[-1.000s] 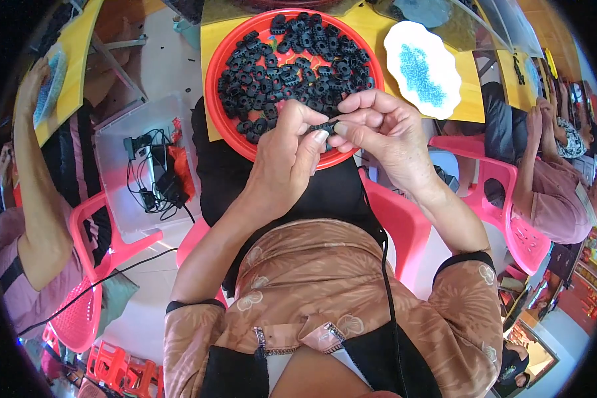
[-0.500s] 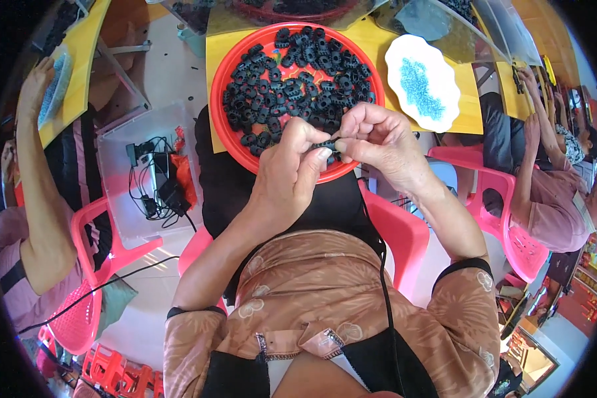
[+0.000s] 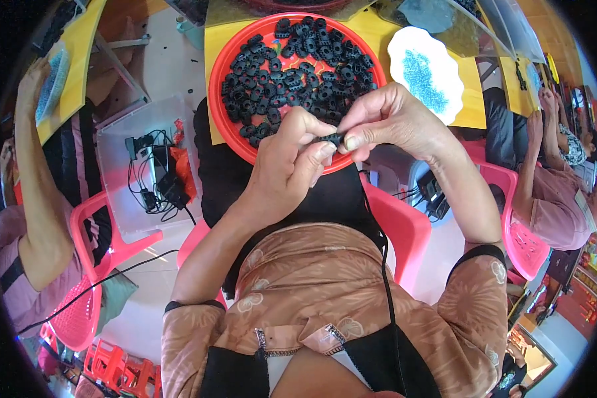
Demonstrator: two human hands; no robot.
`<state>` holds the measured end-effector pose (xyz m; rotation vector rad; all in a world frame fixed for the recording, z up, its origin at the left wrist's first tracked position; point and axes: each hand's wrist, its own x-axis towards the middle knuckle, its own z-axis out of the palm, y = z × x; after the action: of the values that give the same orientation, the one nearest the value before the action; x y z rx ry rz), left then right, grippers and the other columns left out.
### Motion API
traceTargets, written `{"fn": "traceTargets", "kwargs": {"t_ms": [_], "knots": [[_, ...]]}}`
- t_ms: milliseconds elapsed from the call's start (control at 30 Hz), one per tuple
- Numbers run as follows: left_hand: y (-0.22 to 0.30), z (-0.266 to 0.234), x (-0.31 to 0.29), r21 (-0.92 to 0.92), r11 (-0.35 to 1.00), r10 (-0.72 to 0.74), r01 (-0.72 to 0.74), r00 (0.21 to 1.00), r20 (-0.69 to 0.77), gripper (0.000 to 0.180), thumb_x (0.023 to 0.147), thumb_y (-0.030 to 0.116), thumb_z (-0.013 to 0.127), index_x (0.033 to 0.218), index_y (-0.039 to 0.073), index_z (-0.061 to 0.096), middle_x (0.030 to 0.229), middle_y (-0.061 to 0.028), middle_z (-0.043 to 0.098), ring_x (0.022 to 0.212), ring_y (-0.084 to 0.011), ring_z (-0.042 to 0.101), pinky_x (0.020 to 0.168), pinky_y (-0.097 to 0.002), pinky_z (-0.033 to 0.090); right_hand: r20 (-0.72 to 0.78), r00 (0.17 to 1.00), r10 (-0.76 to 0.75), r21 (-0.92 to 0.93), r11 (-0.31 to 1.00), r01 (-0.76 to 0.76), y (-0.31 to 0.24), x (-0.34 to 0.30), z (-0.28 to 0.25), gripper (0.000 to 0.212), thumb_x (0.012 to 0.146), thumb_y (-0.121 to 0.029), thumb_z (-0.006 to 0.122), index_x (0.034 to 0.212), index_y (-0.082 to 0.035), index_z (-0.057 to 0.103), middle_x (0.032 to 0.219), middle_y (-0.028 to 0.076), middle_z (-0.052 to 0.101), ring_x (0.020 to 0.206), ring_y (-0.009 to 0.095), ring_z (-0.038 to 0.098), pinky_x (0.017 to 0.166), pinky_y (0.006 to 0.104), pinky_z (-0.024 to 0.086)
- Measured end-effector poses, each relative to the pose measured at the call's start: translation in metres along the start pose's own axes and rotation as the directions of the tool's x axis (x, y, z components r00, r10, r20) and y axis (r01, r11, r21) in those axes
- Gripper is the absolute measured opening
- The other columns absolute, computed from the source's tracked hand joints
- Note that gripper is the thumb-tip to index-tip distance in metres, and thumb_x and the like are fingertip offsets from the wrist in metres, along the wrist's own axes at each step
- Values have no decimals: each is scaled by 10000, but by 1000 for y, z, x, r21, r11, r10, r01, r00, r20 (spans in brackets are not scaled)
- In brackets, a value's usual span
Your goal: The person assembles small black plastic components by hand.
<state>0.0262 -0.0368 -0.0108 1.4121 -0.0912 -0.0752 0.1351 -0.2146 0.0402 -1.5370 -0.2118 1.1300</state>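
Note:
Just over the near rim of a round red tray [image 3: 215,99], my two hands meet at one small black plastic part [image 3: 332,139]. Thumb and fingers of my left hand [image 3: 286,159] pinch its left end. My right hand [image 3: 398,126] is closed at the other end, thumb and fingertips pressed together there. Much of the part is hidden by the fingertips. Behind them the tray holds a loose heap of similar black ribbed parts with holes [image 3: 272,86].
Right of the tray, a white scalloped plate [image 3: 452,66] of tiny blue pieces stands on the yellow table [image 3: 471,79]. A clear plastic bin [image 3: 113,179] with black cables is on the floor at left. People sit on pink chairs [image 3: 76,318] at both sides.
My right hand has turned, its wrist lifting outward, and its fingers have shifted on the black part. The part shows a little more. My left hand stays nearly in place.

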Motion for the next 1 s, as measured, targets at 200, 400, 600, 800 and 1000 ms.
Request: {"fn": "traceTargets", "kwargs": {"t_ms": [200,400,600,800,1000], "knots": [[2,-3,-2,41,999,-13,10,997,74,121,876,-17,498,993,-19,466,665,-77,543,553,-112,540,502,-263,408,57,996,68,-8,998,-68,0,-4,1,150,765,-99,750,863,4,699,761,98,691,607,127,654,564,232,546],[5,2,-5,154,986,57,-64,997,52,113,856,-14,517,968,-17,508,675,-102,553,598,-190,601,537,-301,452,56,997,55,20,998,-56,9,-7,5,131,758,-99,759,824,-6,694,740,88,685,591,119,647,543,224,536],[-5,6,-7,24,999,39,-42,992,122,133,866,-12,516,996,-1,490,672,-66,557,559,-124,564,502,-276,441,72,992,105,42,993,-109,13,-8,7,122,732,-21,753,773,18,646,700,117,670,565,159,656,514,234,534],[1,19,-7,0,996,-84,86,977,196,288,882,52,584,1126,2,440,831,-130,622,594,-113,558,537,-278,441,11,997,81,-165,983,-78,0,-35,-1,121,778,-82,737,827,14,683,730,78,680,575,105,634,525,204,516],[-5,21,-13,131,989,66,-74,995,68,393,858,89,641,1182,15,430,902,-140,643,604,-146,597,549,-281,453,-321,778,-541,-703,686,187,-65,-50,-92,176,871,-256,628,913,-93,678,737,-6,642,574,53,556,562,195,453]]}}
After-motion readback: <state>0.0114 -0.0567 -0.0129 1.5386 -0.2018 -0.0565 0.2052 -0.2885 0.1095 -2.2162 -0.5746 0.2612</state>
